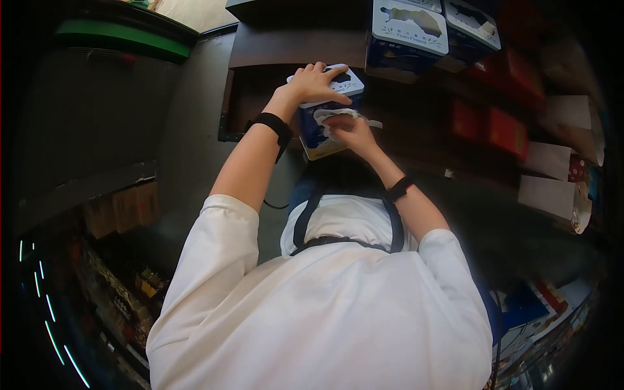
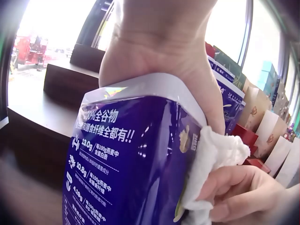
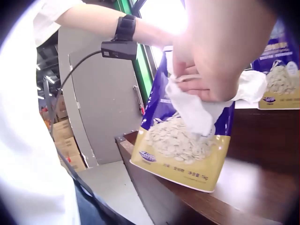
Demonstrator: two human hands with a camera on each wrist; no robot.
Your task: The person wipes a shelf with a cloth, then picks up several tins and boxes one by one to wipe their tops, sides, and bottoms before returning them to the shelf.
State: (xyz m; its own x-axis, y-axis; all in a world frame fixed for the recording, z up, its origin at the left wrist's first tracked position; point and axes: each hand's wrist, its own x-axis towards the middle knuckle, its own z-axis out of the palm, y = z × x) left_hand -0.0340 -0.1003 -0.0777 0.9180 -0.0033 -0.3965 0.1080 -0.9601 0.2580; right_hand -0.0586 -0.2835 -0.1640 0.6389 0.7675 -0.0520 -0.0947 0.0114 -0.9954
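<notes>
A blue and gold oatmeal tin (image 3: pixel 183 145) with a white lid rim stands tilted at the dark wooden shelf edge, its front printed with oat flakes. My left hand (image 1: pixel 311 84) grips it from above, the fingers over the lid and the thumb down by one side. In my right hand (image 1: pixel 354 133) a crumpled white cloth (image 3: pixel 192 108) is pinched and pressed against the tin's printed front. The left wrist view shows the tin's side with white lettering (image 2: pixel 108 140) and the cloth at its right edge. The left fingertips are hidden in that view.
More matching tins (image 1: pixel 406 39) stand on the upper step of the dark wooden shelf (image 1: pixel 299 49). Red boxes (image 1: pixel 507 133) and pale paper bags (image 1: pixel 546 195) line the right side. A grey door panel (image 3: pixel 98 89) is on the left, with cardboard boxes (image 3: pixel 65 140) beyond.
</notes>
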